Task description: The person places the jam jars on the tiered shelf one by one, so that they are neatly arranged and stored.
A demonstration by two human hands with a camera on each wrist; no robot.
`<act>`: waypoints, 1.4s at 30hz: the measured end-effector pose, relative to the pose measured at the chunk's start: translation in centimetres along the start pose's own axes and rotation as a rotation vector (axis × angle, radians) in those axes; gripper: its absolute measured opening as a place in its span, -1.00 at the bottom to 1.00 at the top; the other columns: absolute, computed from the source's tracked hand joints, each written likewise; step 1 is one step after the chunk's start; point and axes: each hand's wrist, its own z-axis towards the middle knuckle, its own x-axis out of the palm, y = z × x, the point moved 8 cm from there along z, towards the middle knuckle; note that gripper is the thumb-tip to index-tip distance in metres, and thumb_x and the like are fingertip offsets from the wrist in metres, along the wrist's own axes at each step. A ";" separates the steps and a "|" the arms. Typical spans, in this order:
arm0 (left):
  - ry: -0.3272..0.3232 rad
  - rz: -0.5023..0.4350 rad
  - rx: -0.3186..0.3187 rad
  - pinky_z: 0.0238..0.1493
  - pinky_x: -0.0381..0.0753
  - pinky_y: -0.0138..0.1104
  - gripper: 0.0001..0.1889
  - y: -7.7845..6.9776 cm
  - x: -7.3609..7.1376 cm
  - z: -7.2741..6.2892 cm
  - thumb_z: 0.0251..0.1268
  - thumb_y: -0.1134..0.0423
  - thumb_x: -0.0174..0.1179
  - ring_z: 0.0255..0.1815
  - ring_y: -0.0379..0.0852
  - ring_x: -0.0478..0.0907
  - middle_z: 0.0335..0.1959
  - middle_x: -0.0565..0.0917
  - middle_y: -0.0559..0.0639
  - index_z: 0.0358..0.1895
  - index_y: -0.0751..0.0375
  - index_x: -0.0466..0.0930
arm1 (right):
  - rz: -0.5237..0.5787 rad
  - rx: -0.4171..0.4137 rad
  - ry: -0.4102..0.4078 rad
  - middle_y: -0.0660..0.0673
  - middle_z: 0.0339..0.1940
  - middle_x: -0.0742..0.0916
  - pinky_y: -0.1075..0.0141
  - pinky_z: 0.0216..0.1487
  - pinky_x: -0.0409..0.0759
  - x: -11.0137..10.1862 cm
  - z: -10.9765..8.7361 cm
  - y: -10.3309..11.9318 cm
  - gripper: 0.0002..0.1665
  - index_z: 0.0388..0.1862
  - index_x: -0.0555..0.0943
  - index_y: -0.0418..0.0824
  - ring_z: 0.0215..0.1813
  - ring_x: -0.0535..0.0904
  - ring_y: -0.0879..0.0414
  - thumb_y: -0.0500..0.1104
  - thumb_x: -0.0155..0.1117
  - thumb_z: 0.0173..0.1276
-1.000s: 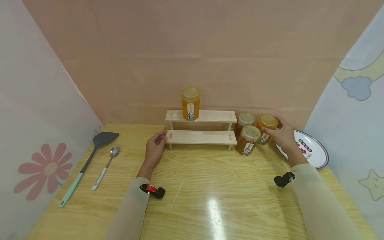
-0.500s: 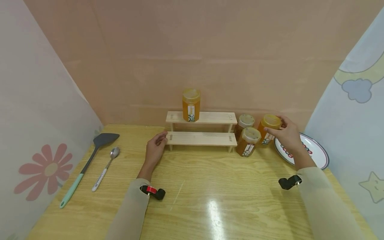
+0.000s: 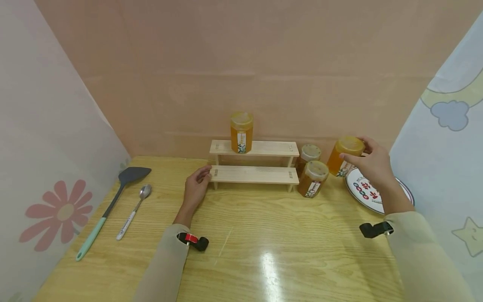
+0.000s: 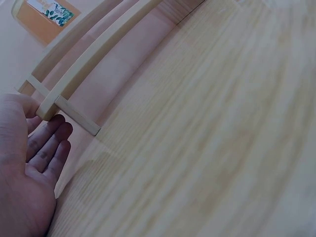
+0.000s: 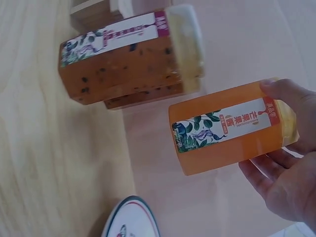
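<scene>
My right hand [image 3: 371, 161] grips a jar of orange jam [image 3: 341, 157] near its yellow lid, held up off the table and slightly tilted. In the right wrist view the labelled jam jar [image 5: 224, 131] has the thumb on one side and fingers on the other. My left hand [image 3: 197, 184] holds the left end of a two-step wooden rack [image 3: 254, 174] at its lower board. The left wrist view has the thumb and fingers about the board's end [image 4: 48, 109]. Another orange jam jar [image 3: 241, 136] stands on the upper step.
Two darker jam jars stand right of the rack, the front jar [image 3: 312, 180] partly covering the back jar [image 3: 310, 153]. A printed oval plate [image 3: 364, 197] lies at the right, partly behind my right forearm. A spatula [image 3: 98, 228] and a spoon [image 3: 133, 212] lie at the left.
My right hand has lifted the orange jam jar off the table and carried it to the right, away from the darker jars. The left hand has stayed at the rack.
</scene>
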 end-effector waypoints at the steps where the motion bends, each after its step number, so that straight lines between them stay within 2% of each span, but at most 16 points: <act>1: 0.002 -0.002 -0.002 0.30 0.61 -0.35 -0.67 0.1 0.0 0.0 0.55 0.26 0.16 0.31 0.03 0.59 0.28 0.67 0.12 0.29 0.14 0.63 | -0.003 0.000 0.000 0.24 0.07 0.54 0.64 -0.16 0.55 -0.2 0.0 0.3 -0.11 0.51 0.35 -0.08 0.10 0.49 0.22 0.19 0.47 0.33; 5: 0.003 0.011 -0.001 0.31 0.60 -0.34 -0.66 0.0 0.0 0.0 0.55 0.24 0.16 0.31 0.02 0.59 0.28 0.67 0.11 0.30 0.12 0.63 | -0.003 -0.009 0.000 0.26 0.05 0.54 0.58 -0.19 0.59 -0.8 0.1 1.6 -0.13 0.51 0.36 -0.05 0.11 0.49 0.22 0.18 0.47 0.33; 10: 0.007 0.008 -0.006 0.34 0.59 -0.29 -0.65 -0.2 -0.1 -0.1 0.56 0.23 0.16 0.32 0.02 0.59 0.29 0.67 0.13 0.31 0.13 0.63 | 0.015 -0.019 -0.003 0.28 0.08 0.55 0.64 -0.11 0.55 -1.1 0.1 3.2 -0.15 0.52 0.37 -0.01 0.21 0.47 0.15 0.16 0.47 0.34; 13: 0.027 0.000 -0.034 0.36 0.56 -0.28 -0.63 -1.7 0.0 -0.7 0.56 0.27 0.14 0.35 0.07 0.57 0.32 0.64 0.19 0.33 0.22 0.60 | 0.025 -0.026 -0.008 0.28 0.09 0.56 0.67 -0.07 0.51 -1.2 0.1 4.0 -0.16 0.51 0.38 0.00 0.22 0.49 0.14 0.14 0.48 0.33; 17: 0.039 -0.001 -0.063 0.29 0.54 -0.45 -0.62 -3.5 0.0 -1.5 0.56 0.34 0.11 0.38 0.14 0.54 0.33 0.61 0.26 0.35 0.32 0.56 | 0.019 -0.036 -0.013 0.25 0.10 0.57 0.68 -0.06 0.50 -1.0 0.3 5.1 -0.13 0.52 0.38 0.01 0.24 0.51 0.08 0.16 0.49 0.31; 18: 0.039 0.000 -0.062 0.27 0.54 -0.47 -0.62 -3.6 0.0 -1.6 0.56 0.34 0.11 0.38 0.14 0.55 0.33 0.62 0.27 0.35 0.32 0.56 | 0.017 -0.037 -0.014 0.25 0.10 0.57 0.67 -0.06 0.50 -0.8 0.4 5.2 -0.13 0.53 0.38 0.01 0.25 0.51 0.07 0.17 0.49 0.31; 21: 0.034 0.001 -0.065 0.19 0.52 -0.57 -0.62 -3.5 0.0 -1.5 0.56 0.35 0.11 0.38 0.13 0.55 0.33 0.62 0.27 0.34 0.32 0.56 | 0.030 -0.051 -0.016 0.24 0.10 0.58 0.63 -0.01 0.50 -0.2 0.6 5.9 -0.13 0.53 0.38 0.00 0.21 0.50 0.13 0.17 0.49 0.32; 26: 0.025 0.003 -0.070 0.28 0.54 -0.44 -0.63 -3.5 -0.1 -1.4 0.55 0.35 0.12 0.38 0.13 0.55 0.32 0.63 0.27 0.33 0.32 0.58 | 0.074 -0.068 -0.006 0.18 0.17 0.60 0.38 0.21 0.55 1.3 1.1 6.9 -0.14 0.52 0.39 -0.01 0.22 0.49 0.18 0.16 0.48 0.33; 28: 0.025 0.003 -0.074 0.30 0.55 -0.42 -0.63 -3.5 -0.1 -1.4 0.56 0.35 0.12 0.37 0.12 0.55 0.32 0.63 0.27 0.33 0.32 0.57 | 0.080 -0.071 0.001 0.14 0.19 0.60 0.29 0.24 0.55 2.0 1.3 7.3 -0.14 0.52 0.38 0.00 0.24 0.48 0.15 0.17 0.49 0.32; 33: 0.032 0.006 -0.073 0.32 0.55 -0.40 -0.62 -3.5 0.0 -1.5 0.57 0.35 0.10 0.38 0.13 0.54 0.34 0.61 0.28 0.35 0.34 0.55 | 0.123 -0.098 0.009 0.10 0.14 0.61 0.41 0.12 0.57 3.5 1.8 8.4 -0.16 0.50 0.41 -0.03 0.20 0.52 0.13 0.12 0.51 0.32; 35: 0.034 0.000 -0.074 0.37 0.54 -0.32 -0.62 -3.6 0.0 -1.5 0.57 0.35 0.10 0.39 0.13 0.53 0.34 0.61 0.28 0.35 0.34 0.55 | 0.142 -0.102 0.015 0.09 0.13 0.61 0.42 0.10 0.58 4.2 2.0 8.7 -0.17 0.49 0.41 -0.03 0.20 0.53 0.10 0.11 0.51 0.32; 38: 0.028 -0.002 -0.079 0.42 0.53 -0.22 -0.62 -3.5 0.0 -1.4 0.56 0.35 0.11 0.39 0.13 0.53 0.34 0.61 0.26 0.35 0.34 0.55 | 0.157 -0.100 0.035 0.02 0.17 0.60 0.26 0.19 0.59 5.3 2.4 9.2 -0.14 0.52 0.39 -0.04 0.25 0.53 0.02 0.12 0.50 0.32; 40: 0.023 -0.005 -0.090 0.44 0.51 -0.17 -0.62 -2.8 0.0 -1.1 0.56 0.35 0.11 0.40 0.11 0.53 0.34 0.61 0.25 0.34 0.33 0.56 | 0.167 -0.096 0.043 -0.05 0.23 0.60 0.12 0.27 0.60 6.0 2.7 9.5 -0.12 0.53 0.38 -0.05 0.29 0.52 -0.04 0.13 0.50 0.32; 42: 0.019 0.001 -0.091 0.43 0.52 -0.20 -0.62 -1.9 0.0 -0.7 0.57 0.34 0.11 0.40 0.11 0.53 0.34 0.61 0.25 0.35 0.32 0.56 | 0.183 -0.097 0.046 -0.12 0.26 0.59 0.02 0.33 0.58 6.6 3.0 9.8 -0.12 0.54 0.36 -0.06 0.31 0.52 -0.08 0.11 0.50 0.33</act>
